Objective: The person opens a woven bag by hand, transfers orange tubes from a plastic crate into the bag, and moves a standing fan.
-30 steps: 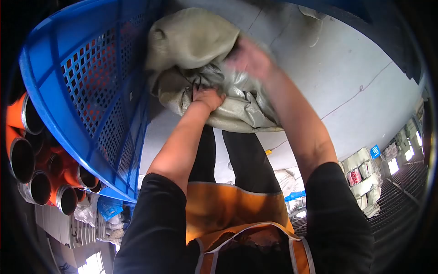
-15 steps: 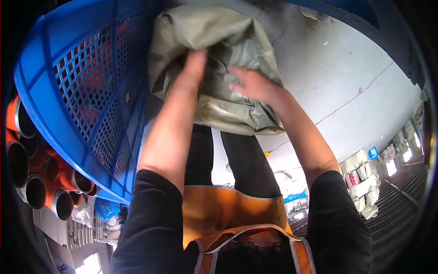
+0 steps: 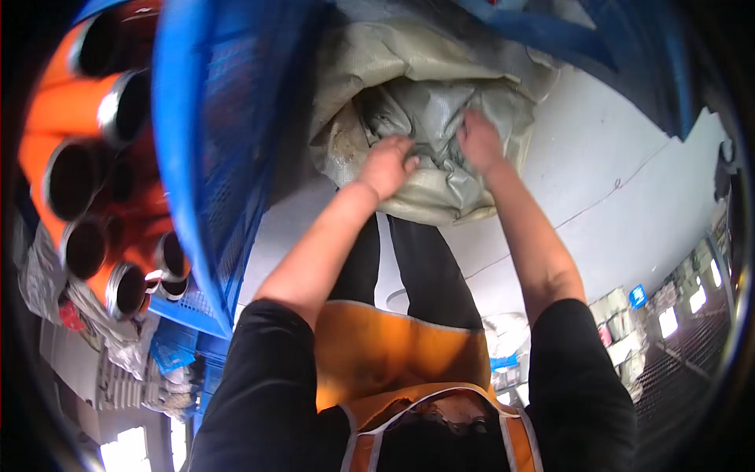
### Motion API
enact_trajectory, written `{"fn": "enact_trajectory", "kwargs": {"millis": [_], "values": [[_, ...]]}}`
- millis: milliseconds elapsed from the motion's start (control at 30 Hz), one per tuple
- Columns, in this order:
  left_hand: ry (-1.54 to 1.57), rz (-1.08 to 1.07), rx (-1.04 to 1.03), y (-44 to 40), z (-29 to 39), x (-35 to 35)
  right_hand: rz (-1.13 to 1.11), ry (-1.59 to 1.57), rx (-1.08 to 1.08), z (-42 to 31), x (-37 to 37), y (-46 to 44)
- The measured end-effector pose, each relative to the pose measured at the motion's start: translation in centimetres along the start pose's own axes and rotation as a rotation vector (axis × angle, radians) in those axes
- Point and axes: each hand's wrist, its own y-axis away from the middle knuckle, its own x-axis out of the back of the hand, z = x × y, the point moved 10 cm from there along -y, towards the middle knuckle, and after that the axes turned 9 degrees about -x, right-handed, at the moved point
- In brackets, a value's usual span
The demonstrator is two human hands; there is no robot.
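sack (image 3: 432, 106) lies open before the legs (image 3: 436, 271), beside crate (image 3: 179, 157). left hand (image 3: 387, 167) and right hand (image 3: 480, 143) half-curled at its folds; grip: cannot tell. blue sign (image 3: 638, 296): too small to read.

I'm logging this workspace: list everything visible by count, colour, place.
Sack: one, beige, under both hands
Crate: one, blue, left of sack
Tubes: several, orange, far left
Plastic: one piece, blue, lower left
Bundles: several, whitish, right
Windows: several, white, sides
Blurred shape: one, blue, top right
Floor: one, grey, below
Apron: one, orange, lower middle
Trousers: one pair, black, middle
Sleeves: two, black, bottom
Left hand: one, bare, sack's mouth
Right hand: one, bare, sack's mouth
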Motion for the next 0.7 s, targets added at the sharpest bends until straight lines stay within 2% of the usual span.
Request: {"fn": "enact_trajectory", "kwargs": {"millis": [67,100,267,400,467,500,533,567,633,667,700], "values": [[0.039,0.054,0.049,2.8,2.2,0.9,-0.327,0.119,-0.020,0.2,-3.3,4.3],[0.068,0.074,0.094,4.4,3.4,1.8,-0.406,0.084,-0.006,0.2,-4.2,6.6],[0.207,0.377,0.023,13.4,13.2,12.3,-0.487,-0.042,0.123,-7.8,2.2,14.0],[0.224,0.664,-0.003,23.4,19.5,23.4,-0.388,-0.133,0.260,-20.9,15.4,15.5],[0.085,0.853,-0.019,28.6,21.7,29.4,-0.250,-0.328,0.461,-28.8,23.4,16.1],[-0.018,0.931,-0.012,30.8,22.1,32.1,-0.242,-0.305,0.481,-31.9,25.7,16.2],[-0.081,1.072,0.026,33.2,21.4,34.4,-0.142,-0.358,0.581,-35.5,29.2,16.4],[0.102,1.168,0.111,34.7,19.6,36.3,-0.039,-0.410,0.678,-38.7,32.2,16.4],[0.254,1.308,0.191,36.4,14.0,38.6,0.064,-0.406,0.790,-44.3,35.1,15.7],[0.402,1.351,0.208,36.2,12.5,40.2,0.120,-0.359,0.846,-46.8,35.7,14.9],[0.415,1.354,0.208,35.4,11.7,41.7,0.163,-0.314,0.899,-49.3,35.7,14.0]]}}
